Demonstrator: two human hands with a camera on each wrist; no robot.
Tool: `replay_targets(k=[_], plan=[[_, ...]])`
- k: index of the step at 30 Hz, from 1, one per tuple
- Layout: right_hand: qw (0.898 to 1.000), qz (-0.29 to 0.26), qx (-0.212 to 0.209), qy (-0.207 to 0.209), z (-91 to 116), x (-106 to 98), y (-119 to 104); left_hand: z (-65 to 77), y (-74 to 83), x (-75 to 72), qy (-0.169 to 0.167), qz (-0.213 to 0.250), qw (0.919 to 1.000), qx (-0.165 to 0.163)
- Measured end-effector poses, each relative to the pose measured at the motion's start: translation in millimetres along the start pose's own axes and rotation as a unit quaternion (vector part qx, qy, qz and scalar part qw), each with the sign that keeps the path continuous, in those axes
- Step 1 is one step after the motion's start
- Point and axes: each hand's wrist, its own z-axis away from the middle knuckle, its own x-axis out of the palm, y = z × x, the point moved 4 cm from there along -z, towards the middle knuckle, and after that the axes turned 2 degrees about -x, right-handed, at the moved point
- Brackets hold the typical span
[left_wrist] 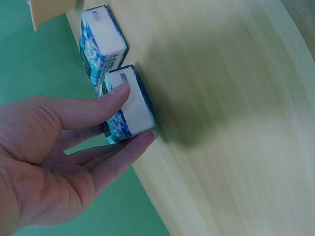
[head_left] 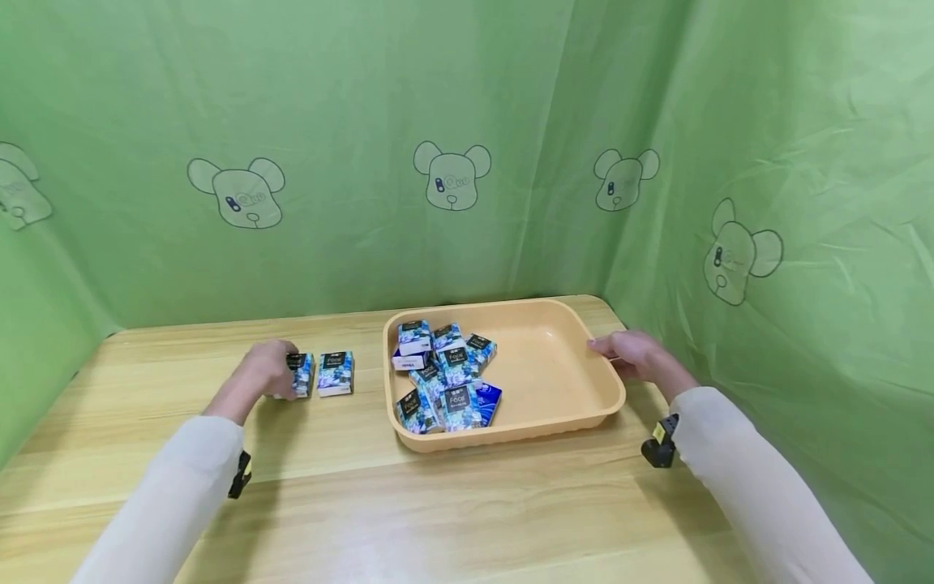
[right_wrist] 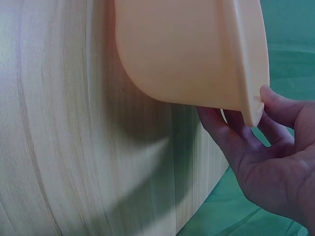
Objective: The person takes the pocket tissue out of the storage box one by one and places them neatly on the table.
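Note:
My left hand [head_left: 270, 369] is at the left of the table, pinching a blue-and-white pocket tissue pack [head_left: 302, 375]. In the left wrist view its thumb [left_wrist: 110, 103] lies on the pack's white side, with fingers at the opposite edge. A second tissue pack [head_left: 336, 373] lies just to the right of it. My right hand [head_left: 633, 354] grips the right rim of a peach plastic tray [head_left: 543, 369], thumb on top and fingers beneath the lip. Several tissue packs [head_left: 458, 369] are heaped in the tray's left half, some overlapping.
The wooden table [head_left: 350, 503] reaches back to a green curtain [head_left: 350, 97] printed with bear heads, which also hangs along both sides. A dark blue pack [head_left: 487, 401] and a purple-and-white pack [head_left: 410, 361] show among those in the tray.

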Motion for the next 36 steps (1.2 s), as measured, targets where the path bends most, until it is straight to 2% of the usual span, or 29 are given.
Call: replay_targets(k=[13,26,36], plan=[[1.0,0.006,0.007,0.007,-0.6,-1.0,-0.4,-3.3,-1.7,6.7,-0.01,0.023,0.9996,-0.014],[1.0,-0.001,0.002,0.003,0.1,1.0,1.3,-7.0,-1.9,9.1,-0.016,0.027,0.9991,-0.029],[1.0,0.004,-0.001,0.001,1.6,0.8,-0.7,-4.1,-3.3,5.8,-0.022,0.034,0.9989,-0.021]])
